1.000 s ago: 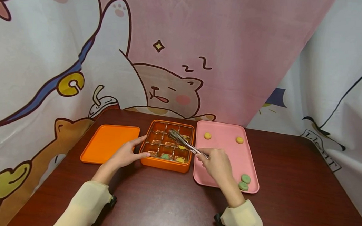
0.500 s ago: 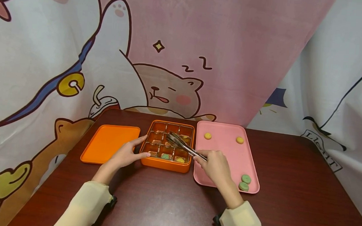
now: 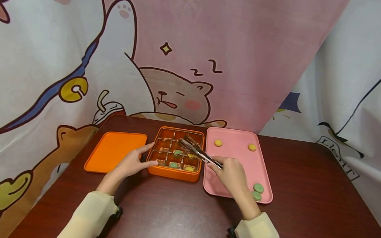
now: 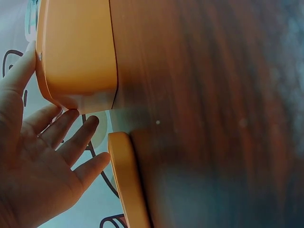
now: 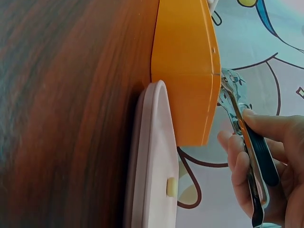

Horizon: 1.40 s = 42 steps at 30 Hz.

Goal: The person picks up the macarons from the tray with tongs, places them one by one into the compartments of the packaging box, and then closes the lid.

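My left hand (image 3: 132, 162) steadies the left side of an orange box (image 3: 174, 173), thumb at its near corner and fingers fairly straight along its wall. A clear insert divides the box into compartments. Green macarons (image 3: 178, 152) lie in the centre and front-middle ones, yellow macarons (image 3: 189, 168) in the right column. In my right hand (image 3: 231, 174) are metal tongs (image 5: 259, 161), pinched between thumb and fingers. Their tips reach over the box, covering part of the back and middle compartments, with no macaron visible between them.
Right of the box lies a pink tray (image 3: 234, 158), with two yellow macarons at its back and two green macarons (image 3: 258, 188) at its front right. An orange lid (image 3: 114, 150) lies flat on the left. A printed curtain (image 3: 263, 58) hangs behind the table (image 3: 177, 220).
The tongs have shifted slightly right, and their tips have come off the centre compartment, where a green macaron now shows. My left hand stays in place against the box.
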Tool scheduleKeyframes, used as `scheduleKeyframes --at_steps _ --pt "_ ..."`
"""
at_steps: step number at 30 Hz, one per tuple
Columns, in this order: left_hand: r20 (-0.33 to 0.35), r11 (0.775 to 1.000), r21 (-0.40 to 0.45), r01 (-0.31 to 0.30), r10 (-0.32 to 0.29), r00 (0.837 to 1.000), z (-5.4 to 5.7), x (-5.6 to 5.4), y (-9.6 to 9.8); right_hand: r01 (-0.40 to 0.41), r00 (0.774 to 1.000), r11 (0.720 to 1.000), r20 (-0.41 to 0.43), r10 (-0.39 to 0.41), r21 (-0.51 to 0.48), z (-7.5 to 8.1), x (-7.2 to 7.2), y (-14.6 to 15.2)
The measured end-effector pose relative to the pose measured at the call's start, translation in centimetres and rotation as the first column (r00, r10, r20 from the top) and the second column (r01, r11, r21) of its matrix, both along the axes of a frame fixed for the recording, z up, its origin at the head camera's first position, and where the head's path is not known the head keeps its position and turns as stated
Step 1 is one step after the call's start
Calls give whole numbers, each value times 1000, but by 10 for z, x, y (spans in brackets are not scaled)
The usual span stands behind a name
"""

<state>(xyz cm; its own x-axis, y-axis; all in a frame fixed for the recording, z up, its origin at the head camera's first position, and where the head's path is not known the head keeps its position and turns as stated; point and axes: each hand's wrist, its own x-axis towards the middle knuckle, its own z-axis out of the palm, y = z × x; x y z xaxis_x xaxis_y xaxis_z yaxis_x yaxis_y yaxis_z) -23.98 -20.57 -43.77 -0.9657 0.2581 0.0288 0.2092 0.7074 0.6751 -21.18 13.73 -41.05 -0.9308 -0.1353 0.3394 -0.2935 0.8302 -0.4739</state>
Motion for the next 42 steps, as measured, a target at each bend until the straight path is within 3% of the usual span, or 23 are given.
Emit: scheduleKeyframes --at_steps 11,24,42 --pt "1 1000 2 2 -2 1000 -1 0 -1 35 999 999 16 -35 17 4 -3 16" --pt "3 1000 -6 -4 4 1000 -1 -1 -1 65 997 998 -44 -64 18 10 -9 33" --pt "15 1000 -19 -17 17 1000 0 0 0 107 993 994 -60 -106 24 14 -17 54"
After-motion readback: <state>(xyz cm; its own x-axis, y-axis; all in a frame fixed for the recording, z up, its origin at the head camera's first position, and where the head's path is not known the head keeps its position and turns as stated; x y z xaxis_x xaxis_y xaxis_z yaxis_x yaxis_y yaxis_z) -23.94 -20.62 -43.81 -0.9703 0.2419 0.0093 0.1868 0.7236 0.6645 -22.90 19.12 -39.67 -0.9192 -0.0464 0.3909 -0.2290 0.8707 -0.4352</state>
